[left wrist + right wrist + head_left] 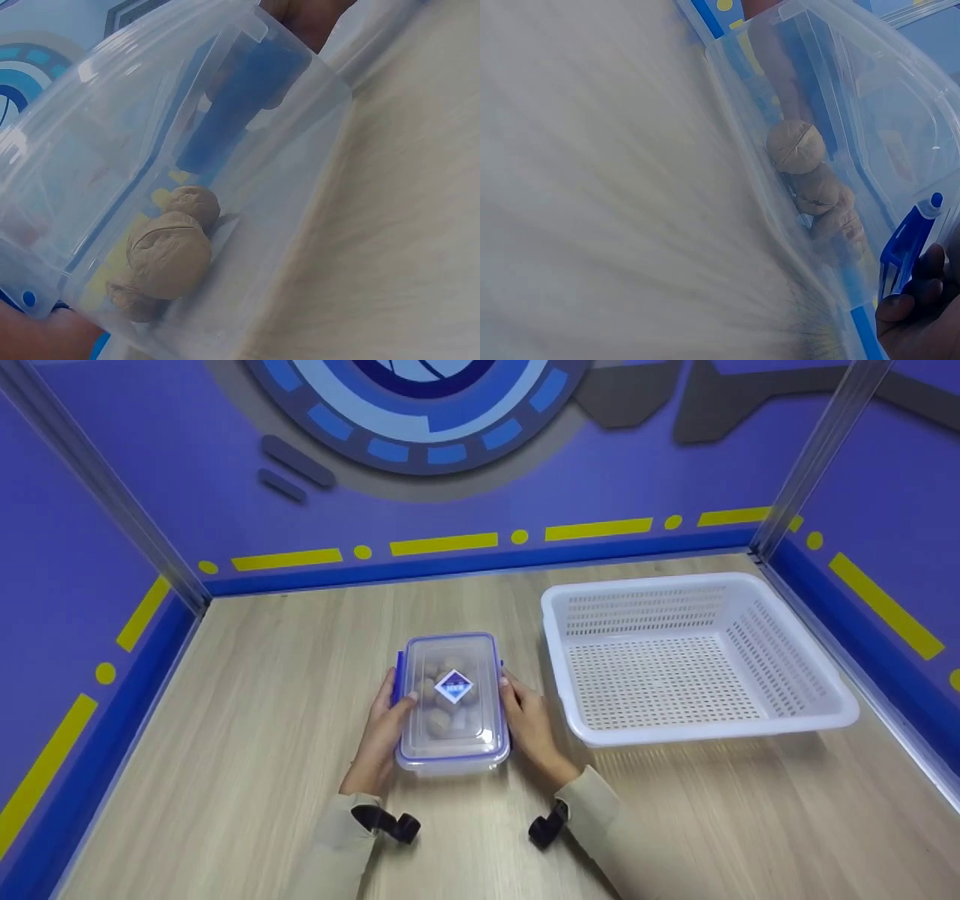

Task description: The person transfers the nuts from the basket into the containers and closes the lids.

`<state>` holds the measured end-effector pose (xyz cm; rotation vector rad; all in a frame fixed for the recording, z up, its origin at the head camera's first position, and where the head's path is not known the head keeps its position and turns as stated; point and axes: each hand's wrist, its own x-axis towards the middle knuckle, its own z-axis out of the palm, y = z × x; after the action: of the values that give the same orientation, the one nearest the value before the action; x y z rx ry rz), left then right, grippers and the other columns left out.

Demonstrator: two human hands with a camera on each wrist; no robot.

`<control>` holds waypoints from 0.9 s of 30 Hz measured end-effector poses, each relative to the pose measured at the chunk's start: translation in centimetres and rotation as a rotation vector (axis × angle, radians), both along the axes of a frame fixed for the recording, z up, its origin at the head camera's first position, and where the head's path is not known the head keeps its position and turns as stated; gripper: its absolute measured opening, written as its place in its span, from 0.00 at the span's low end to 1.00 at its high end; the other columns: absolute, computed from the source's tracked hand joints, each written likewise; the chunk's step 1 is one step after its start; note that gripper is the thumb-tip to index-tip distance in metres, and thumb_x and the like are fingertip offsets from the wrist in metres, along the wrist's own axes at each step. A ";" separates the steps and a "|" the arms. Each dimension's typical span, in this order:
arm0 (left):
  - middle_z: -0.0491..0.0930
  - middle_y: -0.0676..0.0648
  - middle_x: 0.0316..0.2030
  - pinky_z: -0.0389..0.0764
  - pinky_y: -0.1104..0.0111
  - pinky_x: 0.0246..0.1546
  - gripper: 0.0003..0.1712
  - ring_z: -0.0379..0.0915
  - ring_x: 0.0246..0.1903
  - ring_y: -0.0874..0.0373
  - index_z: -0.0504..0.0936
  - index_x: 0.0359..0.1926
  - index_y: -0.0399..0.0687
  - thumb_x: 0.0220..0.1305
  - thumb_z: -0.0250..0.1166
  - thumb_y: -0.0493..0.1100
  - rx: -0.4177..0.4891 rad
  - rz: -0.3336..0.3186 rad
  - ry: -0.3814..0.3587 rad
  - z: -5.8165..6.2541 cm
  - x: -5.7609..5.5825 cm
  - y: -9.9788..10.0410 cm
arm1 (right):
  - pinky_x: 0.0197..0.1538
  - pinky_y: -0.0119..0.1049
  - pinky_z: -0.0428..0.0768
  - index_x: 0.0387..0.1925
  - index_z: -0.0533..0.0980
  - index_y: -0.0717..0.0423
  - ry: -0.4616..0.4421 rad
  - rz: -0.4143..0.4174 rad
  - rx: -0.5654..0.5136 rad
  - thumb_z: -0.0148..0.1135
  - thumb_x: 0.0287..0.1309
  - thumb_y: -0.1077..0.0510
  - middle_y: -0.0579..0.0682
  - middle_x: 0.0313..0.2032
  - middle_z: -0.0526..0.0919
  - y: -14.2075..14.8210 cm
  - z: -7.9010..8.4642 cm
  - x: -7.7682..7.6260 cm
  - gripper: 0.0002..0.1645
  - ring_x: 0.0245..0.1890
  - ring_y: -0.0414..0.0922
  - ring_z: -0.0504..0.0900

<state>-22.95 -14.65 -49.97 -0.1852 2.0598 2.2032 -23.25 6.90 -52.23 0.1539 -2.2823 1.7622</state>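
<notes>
Both hands hold a clear plastic food storage box [454, 744] with a blue seal, lid on, in the middle of the table. My left hand [379, 739] grips its left side, thumb over the lid's edge. On the opposite side my right hand [534, 729] grips the box, and in the right wrist view fingers [922, 292] curl beside a blue latch [906, 244] that sticks outward. Several walnuts [169, 259] lie inside, seen through the wall. A diamond-shaped label [454, 687] is on the lid. Whether the box touches the table cannot be told.
A white perforated plastic basket [720, 729] stands to the right of the box. The pale wood-look table [247, 720] is bounded by blue-purple printed panels [480, 502] at the back and both sides, with metal corner posts [817, 457].
</notes>
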 end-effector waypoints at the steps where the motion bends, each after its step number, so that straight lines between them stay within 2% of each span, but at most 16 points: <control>1: 0.34 0.41 0.76 0.35 0.54 0.76 0.43 0.27 0.76 0.45 0.37 0.76 0.46 0.68 0.52 0.38 0.002 -0.006 0.003 0.0 0.0 0.0 | 0.65 0.47 0.72 0.60 0.72 0.65 0.001 -0.001 0.001 0.49 0.70 0.55 0.61 0.60 0.75 0.0 0.0 0.0 0.23 0.61 0.56 0.74; 8: 0.34 0.42 0.77 0.32 0.54 0.76 0.42 0.26 0.76 0.47 0.37 0.76 0.46 0.70 0.49 0.38 -0.033 -0.019 0.004 0.0 0.0 -0.1 | 0.65 0.47 0.72 0.60 0.72 0.64 -0.008 0.002 -0.005 0.49 0.71 0.56 0.60 0.60 0.75 0.0 0.1 0.1 0.23 0.61 0.56 0.74; 15: 0.33 0.39 0.76 0.31 0.53 0.75 0.40 0.25 0.75 0.44 0.36 0.76 0.42 0.70 0.46 0.36 -0.067 -0.047 0.052 0.1 -0.2 -0.1 | 0.68 0.47 0.69 0.60 0.73 0.65 0.000 -0.005 -0.019 0.49 0.70 0.55 0.61 0.60 0.75 -0.1 0.2 0.0 0.23 0.63 0.56 0.72; 18: 0.33 0.38 0.76 0.31 0.53 0.75 0.40 0.25 0.75 0.43 0.35 0.75 0.41 0.70 0.45 0.36 -0.130 -0.065 0.063 0.2 -0.2 -0.1 | 0.68 0.46 0.69 0.60 0.73 0.65 -0.003 -0.008 -0.017 0.49 0.70 0.55 0.60 0.60 0.75 -0.1 0.2 0.0 0.23 0.63 0.55 0.72; 23: 0.32 0.38 0.76 0.32 0.50 0.75 0.38 0.26 0.75 0.42 0.35 0.75 0.40 0.72 0.42 0.38 -0.283 -0.099 0.066 0.6 -0.1 0.1 | 0.67 0.46 0.69 0.59 0.73 0.65 -0.011 -0.016 -0.010 0.49 0.70 0.56 0.60 0.60 0.75 -0.1 0.2 0.0 0.23 0.62 0.54 0.73; 27: 0.33 0.39 0.76 0.33 0.50 0.75 0.37 0.27 0.75 0.43 0.35 0.76 0.42 0.73 0.40 0.40 -0.343 -0.100 0.067 0.8 0.0 0.3 | 0.68 0.46 0.68 0.60 0.73 0.64 -0.018 -0.015 -0.011 0.49 0.70 0.57 0.60 0.60 0.75 -0.2 0.2 0.0 0.22 0.63 0.54 0.72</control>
<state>-22.92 -14.31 -49.17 -0.0373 2.4136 1.8097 -23.20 6.70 -52.02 0.1184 -2.2798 1.7755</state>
